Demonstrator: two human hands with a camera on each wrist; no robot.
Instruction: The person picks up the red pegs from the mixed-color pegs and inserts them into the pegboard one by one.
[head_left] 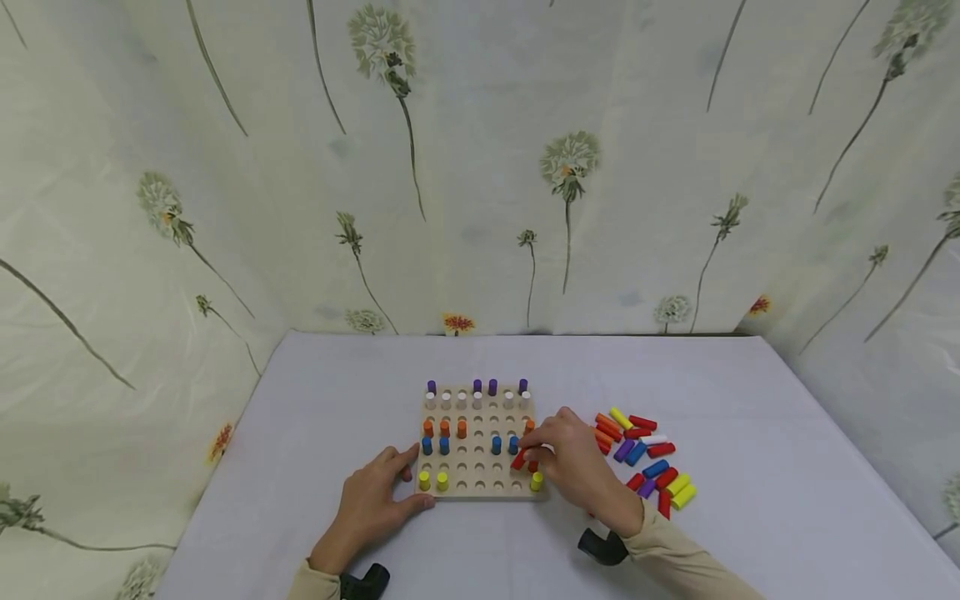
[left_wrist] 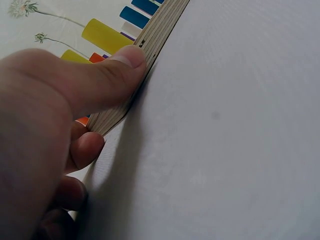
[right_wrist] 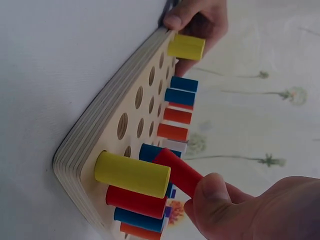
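Right hand (head_left: 567,454) pinches a tilted red peg (right_wrist: 181,172) over the pegboard (head_left: 470,476), lower centre of the head view; left hand (head_left: 373,502) grips its lower-left corner. Standing pegs (head_left: 445,429) part-fill rows; many holes (right_wrist: 139,97) are vacant, loose pegs (head_left: 661,450) lying lower right.

From my remote station I am logging: one pale tabletop (head_left: 765,467); one wooden pegboard (head_left: 470,457), resting near its middle; loose pegs (head_left: 637,453), lying clustered to the right, red, orange, yellow, blue, purple, white.
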